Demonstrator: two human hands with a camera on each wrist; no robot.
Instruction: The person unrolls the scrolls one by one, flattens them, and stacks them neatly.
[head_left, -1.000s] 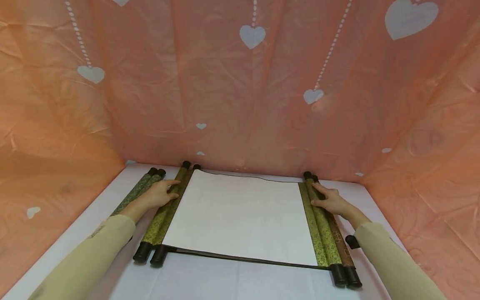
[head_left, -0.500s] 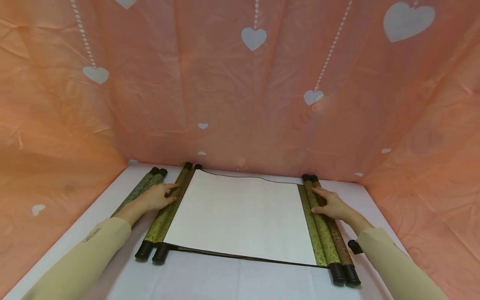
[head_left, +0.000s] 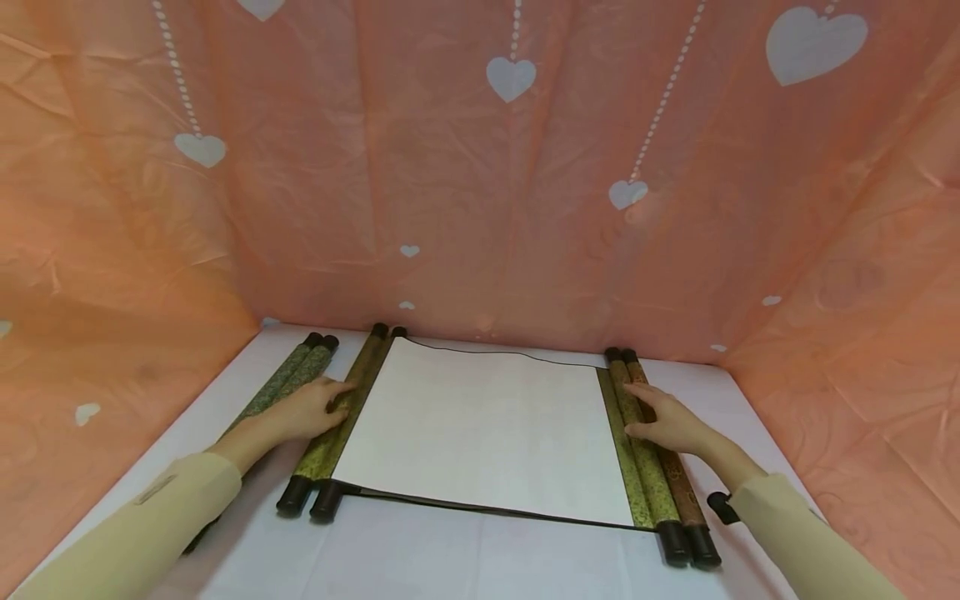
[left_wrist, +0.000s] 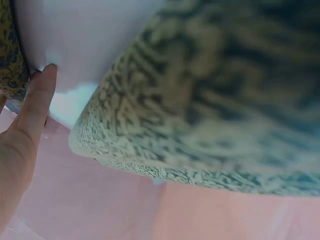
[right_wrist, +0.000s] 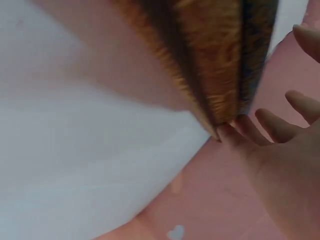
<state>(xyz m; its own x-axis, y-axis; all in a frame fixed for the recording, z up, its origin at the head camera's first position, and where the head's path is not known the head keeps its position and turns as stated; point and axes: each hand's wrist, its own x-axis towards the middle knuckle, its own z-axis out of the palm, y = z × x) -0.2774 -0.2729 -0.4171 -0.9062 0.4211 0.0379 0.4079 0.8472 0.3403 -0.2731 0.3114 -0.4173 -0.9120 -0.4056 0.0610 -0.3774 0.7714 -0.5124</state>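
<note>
A blank white scroll (head_left: pixel 487 433) lies unrolled between yellow-green rolls with black end knobs. On its left roll (head_left: pixel 360 375) my left hand (head_left: pixel 311 408) rests, thumb and fingertips spread along the outer side. In the left wrist view a straight finger (left_wrist: pixel 37 100) reaches the yellow roll (left_wrist: pixel 11 55). My right hand (head_left: pixel 667 421) spreads over the right side, its fingertips at the right yellow-green roll (head_left: pixel 652 479) and across a brown roll (head_left: pixel 678 483) lying against it. In the right wrist view the fingers are spread and relaxed, the nearest ones touching the brown roll (right_wrist: pixel 212 65).
Two dark green patterned rolls (head_left: pixel 288 375) lie left of the scroll, partly under the left forearm. Another black knob (head_left: pixel 722 507) shows beside the right sleeve. A peach curtain with white hearts (head_left: pixel 480 208) encloses the white table (head_left: pixel 420 558) at the back and sides.
My left hand has drawn slightly back toward the left. The right hand has slid a little toward me and rightward. The scroll stays spread flat as the view shifts slightly.
</note>
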